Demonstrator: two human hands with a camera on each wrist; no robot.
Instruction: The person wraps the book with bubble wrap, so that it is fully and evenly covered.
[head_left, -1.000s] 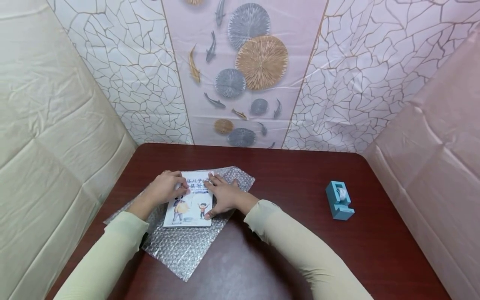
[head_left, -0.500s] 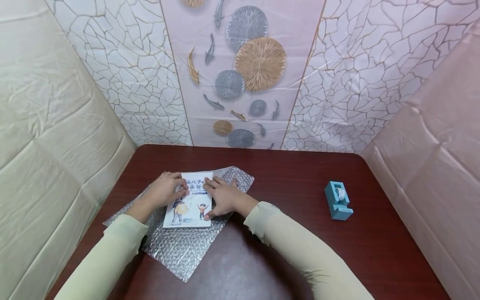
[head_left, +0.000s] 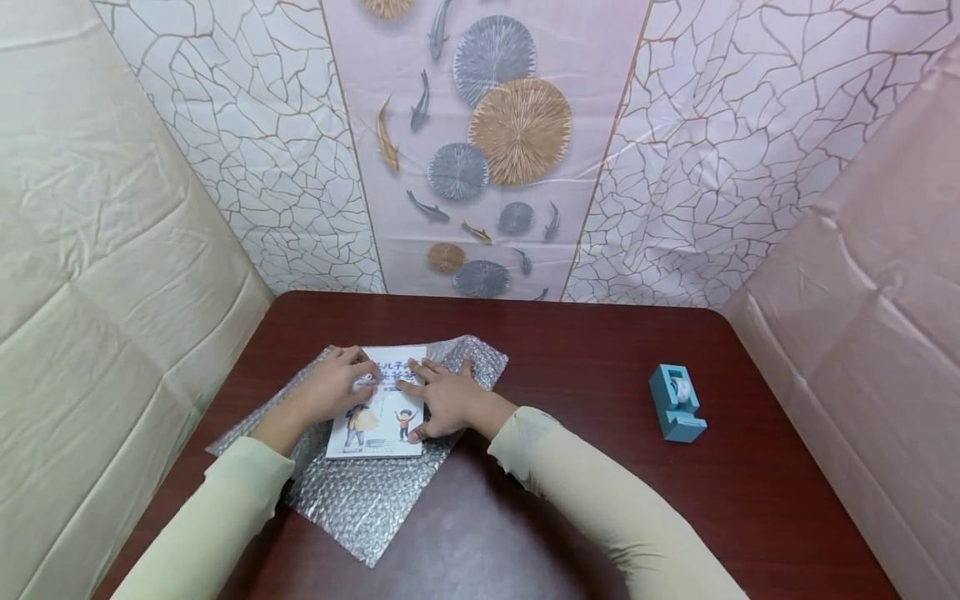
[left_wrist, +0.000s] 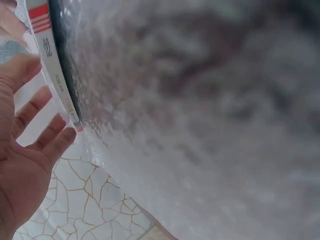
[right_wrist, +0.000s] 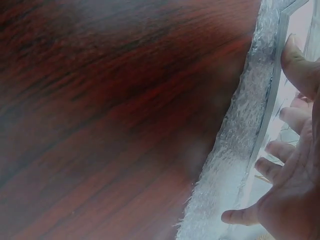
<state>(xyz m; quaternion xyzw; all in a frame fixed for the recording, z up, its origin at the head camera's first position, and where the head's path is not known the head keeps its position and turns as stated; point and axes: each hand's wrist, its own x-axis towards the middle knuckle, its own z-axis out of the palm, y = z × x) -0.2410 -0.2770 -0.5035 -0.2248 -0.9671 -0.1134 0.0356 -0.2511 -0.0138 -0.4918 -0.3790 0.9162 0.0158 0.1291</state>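
A white picture book (head_left: 381, 429) with printed characters and two cartoon figures lies face up on a sheet of bubble wrap (head_left: 367, 504). The left hand (head_left: 330, 387) rests on the cover's upper left part, fingers bent slightly. Seen from the left wrist, that hand (left_wrist: 25, 160) has its fingers extended along the book's spine (left_wrist: 54, 65), pinching nothing visible. On the right side, the right hand (head_left: 450, 402) presses the cover with spread fingers, its thumb near the lower right edge. The right wrist view has the spread right hand (right_wrist: 292, 185) over the book's page edge (right_wrist: 270, 112).
A blue tape dispenser (head_left: 677, 402) with a roll of clear tape stands on the right of the dark red table (head_left: 570, 400). Patterned sheeting (head_left: 480, 208) hangs behind the table, and pale padded covering (head_left: 112, 250) flanks it. The bubble wrap sits at an angle, corners beyond the book.
The left hand's thumb and index finger have spread slightly apart over the cover. The right hand's fingers have shifted and spread a little on the book. Book and bubble wrap stay in place.
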